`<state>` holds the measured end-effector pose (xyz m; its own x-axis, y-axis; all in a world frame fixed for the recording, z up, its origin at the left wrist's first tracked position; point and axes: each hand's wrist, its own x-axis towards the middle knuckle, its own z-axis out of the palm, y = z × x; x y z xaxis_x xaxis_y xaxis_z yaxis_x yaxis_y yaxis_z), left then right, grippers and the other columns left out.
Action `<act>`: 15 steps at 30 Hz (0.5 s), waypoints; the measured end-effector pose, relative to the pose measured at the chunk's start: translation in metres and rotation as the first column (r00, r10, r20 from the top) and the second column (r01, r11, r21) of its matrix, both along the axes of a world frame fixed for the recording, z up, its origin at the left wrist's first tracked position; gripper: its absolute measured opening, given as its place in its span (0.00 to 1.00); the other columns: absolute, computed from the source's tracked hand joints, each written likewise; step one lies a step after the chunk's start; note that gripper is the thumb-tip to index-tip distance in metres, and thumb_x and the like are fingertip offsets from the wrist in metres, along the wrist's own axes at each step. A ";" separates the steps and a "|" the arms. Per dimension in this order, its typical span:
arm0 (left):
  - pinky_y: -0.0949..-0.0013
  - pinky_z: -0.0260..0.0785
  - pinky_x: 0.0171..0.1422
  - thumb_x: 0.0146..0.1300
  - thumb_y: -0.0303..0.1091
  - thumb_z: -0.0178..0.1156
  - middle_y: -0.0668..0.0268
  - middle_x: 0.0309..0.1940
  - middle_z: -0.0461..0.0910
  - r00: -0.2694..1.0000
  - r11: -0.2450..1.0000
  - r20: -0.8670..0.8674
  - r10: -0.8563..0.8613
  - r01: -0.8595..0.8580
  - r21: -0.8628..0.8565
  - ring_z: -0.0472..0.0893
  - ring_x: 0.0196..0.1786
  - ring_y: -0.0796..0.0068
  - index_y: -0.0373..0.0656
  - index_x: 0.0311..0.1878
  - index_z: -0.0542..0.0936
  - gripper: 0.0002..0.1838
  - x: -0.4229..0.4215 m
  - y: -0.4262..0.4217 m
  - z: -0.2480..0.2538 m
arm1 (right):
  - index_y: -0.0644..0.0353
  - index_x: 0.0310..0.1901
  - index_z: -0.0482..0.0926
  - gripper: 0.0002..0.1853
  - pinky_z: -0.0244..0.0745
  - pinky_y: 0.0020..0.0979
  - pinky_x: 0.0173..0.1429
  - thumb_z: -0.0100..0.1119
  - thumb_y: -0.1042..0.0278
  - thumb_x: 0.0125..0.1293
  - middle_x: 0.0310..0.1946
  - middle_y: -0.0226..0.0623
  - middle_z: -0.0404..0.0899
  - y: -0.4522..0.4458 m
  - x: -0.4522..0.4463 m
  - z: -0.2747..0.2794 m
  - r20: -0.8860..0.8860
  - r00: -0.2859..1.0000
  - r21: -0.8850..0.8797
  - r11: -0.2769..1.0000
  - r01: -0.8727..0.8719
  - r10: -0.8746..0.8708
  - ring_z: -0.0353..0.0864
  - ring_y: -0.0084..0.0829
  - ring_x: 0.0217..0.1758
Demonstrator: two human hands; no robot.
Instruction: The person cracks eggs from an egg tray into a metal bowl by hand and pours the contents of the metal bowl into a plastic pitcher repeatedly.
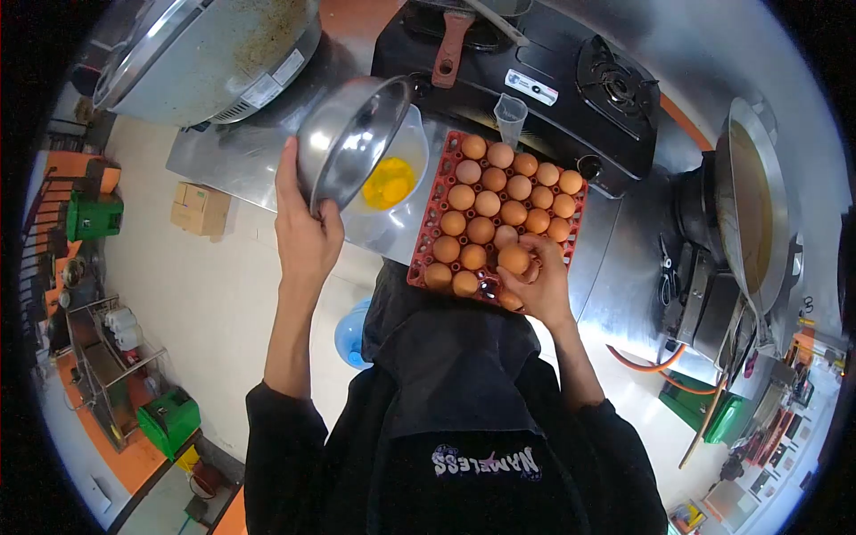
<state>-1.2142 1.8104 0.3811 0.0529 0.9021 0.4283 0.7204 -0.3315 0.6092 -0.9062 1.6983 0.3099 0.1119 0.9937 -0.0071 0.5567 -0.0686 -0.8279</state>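
My left hand point(305, 234) grips the rim of a shiny metal bowl point(332, 134), which is tilted on its side. Just right of the bowl and partly behind it stands a pale plastic container point(413, 143) with several cracked-out egg yolks point(390, 183) at its bottom. My right hand point(546, 287) has its fingers around a brown egg point(514, 259) over the near right part of a red egg tray point(432, 209). Brown eggs fill most of the tray, and a bare slot shows near its front edge. My palm hides some of the eggs there.
A black gas stove point(571, 116) stands behind the tray, with a clear plastic cup point(510, 116) by its front edge. To the right is a large wok point(753, 205). A big metal pot point(223, 62) occupies the back left. A cardboard box point(201, 209) sits on the floor.
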 end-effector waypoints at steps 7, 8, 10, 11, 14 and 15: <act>0.57 0.66 0.69 0.55 0.16 0.47 0.43 0.72 0.59 0.993 0.998 0.110 0.039 -0.034 -0.049 0.66 0.71 0.46 0.38 0.77 0.49 0.43 0.007 -0.005 -0.001 | 0.64 0.60 0.68 0.26 0.78 0.37 0.59 0.67 0.71 0.64 0.56 0.39 0.74 0.002 0.027 -0.023 -0.879 0.430 -0.179 0.979 0.102 -0.205 0.76 0.34 0.58; 0.58 0.63 0.71 0.55 0.16 0.46 0.42 0.71 0.59 0.997 0.999 0.071 0.029 -0.027 -0.034 0.67 0.71 0.48 0.38 0.77 0.49 0.43 0.007 -0.005 -0.001 | 0.63 0.61 0.67 0.25 0.78 0.37 0.58 0.65 0.69 0.66 0.55 0.39 0.74 0.002 0.026 -0.025 -0.949 0.256 -0.154 0.979 0.132 -0.184 0.77 0.34 0.58; 0.57 0.66 0.68 0.55 0.16 0.45 0.40 0.70 0.59 0.995 0.999 0.100 0.016 -0.013 -0.032 0.69 0.69 0.49 0.38 0.77 0.48 0.43 0.009 -0.004 -0.001 | 0.60 0.62 0.67 0.24 0.77 0.36 0.56 0.62 0.63 0.68 0.56 0.39 0.74 0.004 0.027 -0.023 -0.972 0.010 -0.233 0.970 0.067 -0.234 0.77 0.35 0.56; 0.57 0.71 0.64 0.56 0.16 0.45 0.40 0.70 0.59 0.986 0.999 0.168 0.013 -0.006 -0.044 0.70 0.67 0.48 0.38 0.77 0.48 0.42 0.010 -0.003 0.000 | 0.58 0.62 0.67 0.24 0.77 0.36 0.55 0.61 0.60 0.70 0.56 0.39 0.74 0.007 0.026 -0.020 -0.959 -0.114 -0.263 0.964 0.027 -0.259 0.77 0.35 0.56; 0.58 0.83 0.50 0.58 0.16 0.45 0.42 0.66 0.62 0.832 0.971 0.541 0.124 0.010 -0.237 0.76 0.61 0.48 0.39 0.76 0.47 0.40 0.020 -0.005 0.011 | 0.55 0.60 0.69 0.20 0.76 0.32 0.49 0.56 0.55 0.73 0.53 0.37 0.76 0.018 0.023 0.005 -0.936 -0.145 -0.309 0.946 -0.096 -0.320 0.78 0.34 0.51; 0.59 0.86 0.45 0.59 0.16 0.45 0.42 0.65 0.64 0.723 0.946 0.662 0.196 0.038 -0.321 0.78 0.59 0.49 0.39 0.75 0.46 0.39 0.027 -0.009 0.015 | 0.56 0.57 0.71 0.18 0.76 0.32 0.48 0.57 0.56 0.72 0.49 0.37 0.77 0.020 0.026 0.005 -0.951 -0.092 -0.289 0.954 -0.078 -0.295 0.79 0.33 0.48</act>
<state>-1.1876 1.8012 0.3958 -0.2225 0.9743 0.0349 0.0881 -0.0155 0.9960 -0.8801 1.7187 0.3152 -0.0950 0.9149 -0.3923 -0.8677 -0.2692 -0.4178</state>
